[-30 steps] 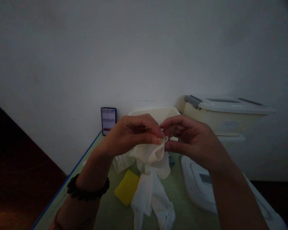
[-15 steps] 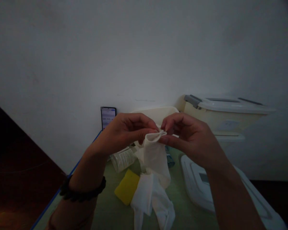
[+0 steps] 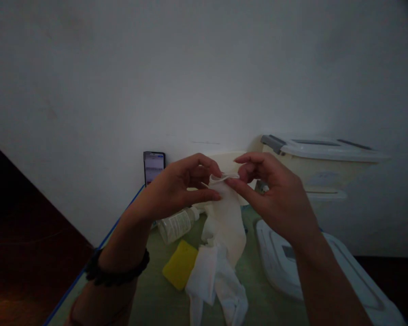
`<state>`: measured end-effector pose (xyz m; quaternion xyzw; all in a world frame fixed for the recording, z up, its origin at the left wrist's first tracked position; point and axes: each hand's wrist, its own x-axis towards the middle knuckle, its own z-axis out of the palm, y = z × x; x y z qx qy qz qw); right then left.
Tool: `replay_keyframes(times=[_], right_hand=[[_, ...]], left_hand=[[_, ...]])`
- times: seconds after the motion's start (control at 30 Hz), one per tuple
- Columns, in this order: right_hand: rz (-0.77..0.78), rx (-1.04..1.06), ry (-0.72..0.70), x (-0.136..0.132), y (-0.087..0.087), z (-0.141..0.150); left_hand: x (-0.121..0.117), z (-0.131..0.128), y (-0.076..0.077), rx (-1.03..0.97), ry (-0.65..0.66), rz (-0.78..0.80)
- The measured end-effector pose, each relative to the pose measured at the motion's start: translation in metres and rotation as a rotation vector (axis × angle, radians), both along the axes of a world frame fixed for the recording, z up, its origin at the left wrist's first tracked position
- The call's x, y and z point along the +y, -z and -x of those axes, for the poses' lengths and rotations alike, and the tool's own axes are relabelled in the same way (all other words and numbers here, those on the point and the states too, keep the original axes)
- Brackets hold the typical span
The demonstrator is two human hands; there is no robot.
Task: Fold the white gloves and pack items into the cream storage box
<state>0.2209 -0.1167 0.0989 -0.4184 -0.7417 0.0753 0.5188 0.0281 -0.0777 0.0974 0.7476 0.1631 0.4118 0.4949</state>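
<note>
Now the white glove [image 3: 226, 215] hangs at centre, top edge pinched by the right hand [image 3: 279, 194], left hand [image 3: 173, 190] with fingers parted; neither's inside, and another glove [image 3: 204, 276] lies unheld at six o'clock.

One camera only, on my head, facing forward and down: my bare left hand [image 3: 177, 188] and bare right hand [image 3: 279, 197] close, mid-frame; pale green, blue-edged table [image 3: 163, 305] below; flat white wall [image 3: 204, 68] ahead, filling the upper half.
</note>
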Motion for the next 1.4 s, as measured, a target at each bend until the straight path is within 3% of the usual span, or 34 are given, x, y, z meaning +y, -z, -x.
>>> replay_keyframes(times=[0.13, 0.27, 0.4, 0.67, 1.0, 1.13, 1.27, 1.4], right_hand=[[-0.016, -0.121, 0.040, 0.001, -0.001, -0.002], [-0.055, -0.159, 0.032, 0.001, -0.002, -0.003], [0.015, -0.142, 0.040, 0.000, -0.002, -0.004], [0.093, -0.120, 0.028, -0.001, -0.003, -0.004], [0.133, -0.057, -0.058, 0.002, 0.000, -0.004], [0.160, -0.035, -0.071, 0.001, 0.000, -0.004], [0.188, 0.009, -0.096, -0.001, -0.001, -0.003], [0.197, 0.123, -0.151, -0.003, -0.001, 0.001]], left_hand=[[0.003, 0.002, 0.001, 0.105, -0.080, -0.064], [0.000, 0.002, -0.004, 0.239, -0.251, -0.302], [-0.002, 0.002, -0.006, 0.288, -0.394, -0.469], [0.001, 0.007, -0.007, 0.319, -0.440, -0.561], [-0.002, 0.006, -0.006, 0.420, -0.345, -0.476], [-0.003, 0.011, -0.009, 0.375, -0.232, -0.375], [-0.003, 0.010, -0.009, 0.282, -0.264, -0.336], [-0.005, -0.001, -0.008, 0.007, -0.237, -0.208]])
